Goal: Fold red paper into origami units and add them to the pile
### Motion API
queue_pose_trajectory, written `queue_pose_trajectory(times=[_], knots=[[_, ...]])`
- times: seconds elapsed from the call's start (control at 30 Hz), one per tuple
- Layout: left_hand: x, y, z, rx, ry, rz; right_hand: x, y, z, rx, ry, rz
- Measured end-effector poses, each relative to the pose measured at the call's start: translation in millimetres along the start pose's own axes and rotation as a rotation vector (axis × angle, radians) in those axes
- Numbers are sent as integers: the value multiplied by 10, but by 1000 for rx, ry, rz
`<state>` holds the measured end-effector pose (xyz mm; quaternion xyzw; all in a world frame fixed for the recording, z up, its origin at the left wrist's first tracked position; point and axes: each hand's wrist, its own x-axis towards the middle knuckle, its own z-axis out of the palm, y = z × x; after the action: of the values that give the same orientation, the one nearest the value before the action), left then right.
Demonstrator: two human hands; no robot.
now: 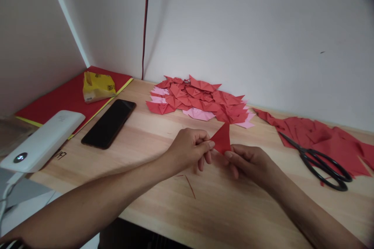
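Note:
Between my two hands is a folded piece of red paper [222,139], triangular, with one point upward, held just above the table. My left hand [194,146] pinches its left corner between thumb and fingers. At the lower right corner, my right hand [245,158] grips it the same way. Behind them lies a pile of folded red and pink paper pieces [201,99] against the wall. Thin red paper scraps [190,186] rest on the wood below my left hand.
Black-handled scissors [324,165] lie on red paper pieces [318,136] at the right. To the left are a black phone [109,124], a white power bank [43,140] with a cable, and a yellow packet [98,86] on a red folder [58,95]. A cord [145,23] hangs along the wall.

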<state>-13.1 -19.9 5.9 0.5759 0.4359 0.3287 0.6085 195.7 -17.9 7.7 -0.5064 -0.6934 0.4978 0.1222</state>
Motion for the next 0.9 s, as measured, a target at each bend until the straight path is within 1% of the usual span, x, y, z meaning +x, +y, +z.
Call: queue_pose_trajectory(times=[0.07, 0.17, 0.23, 0.37, 0.43, 0.5, 0.63, 0.77, 0.83, 0.9], knots=[[11, 16, -10, -28, -10, -19, -6, -8, -2, 2, -15, 5], [31, 52, -22, -64, -2, -30, 0, -1, -15, 21, -73, 3], [31, 74, -18, -92, -16, -41, 9, 1, -33, 43, -74, -30], [-23, 67, 43, -143, -176, -95, 17, -11, -51, 100, -13, -184], [-61, 43, 93, -122, -230, -94, 8, -18, -33, 118, -14, -188], [-91, 21, 140, -86, -251, -87, -6, -24, 1, 133, -21, -132], [-105, -6, 187, -43, -215, -49, -26, -46, 74, 161, 25, -54], [-90, -6, 170, -44, -186, 5, -24, -48, 95, 168, 106, -73], [-85, 8, 147, -39, -171, 0, -17, -37, 88, 159, 124, -85], [-82, 29, 121, -29, -134, -26, -10, -24, 74, 152, 115, -85]])
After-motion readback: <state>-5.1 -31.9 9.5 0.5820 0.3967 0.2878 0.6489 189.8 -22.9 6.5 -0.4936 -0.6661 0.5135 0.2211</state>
